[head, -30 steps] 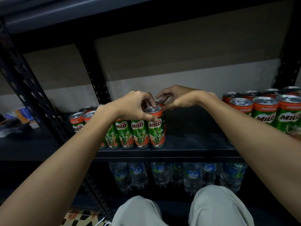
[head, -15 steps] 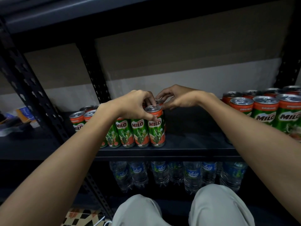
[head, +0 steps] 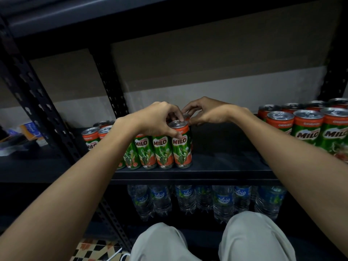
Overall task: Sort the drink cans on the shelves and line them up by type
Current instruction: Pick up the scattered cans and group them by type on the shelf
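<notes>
On shelf (head: 216,162), end Milo can (head: 181,146) under left hand (head: 156,119), thumb on side

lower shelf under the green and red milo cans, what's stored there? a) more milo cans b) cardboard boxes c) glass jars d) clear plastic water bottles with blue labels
d: clear plastic water bottles with blue labels stand in a row on the level beneath the black metal shelf that carries the green and red Milo cans; no boxes, cans or jars show down there.
</notes>
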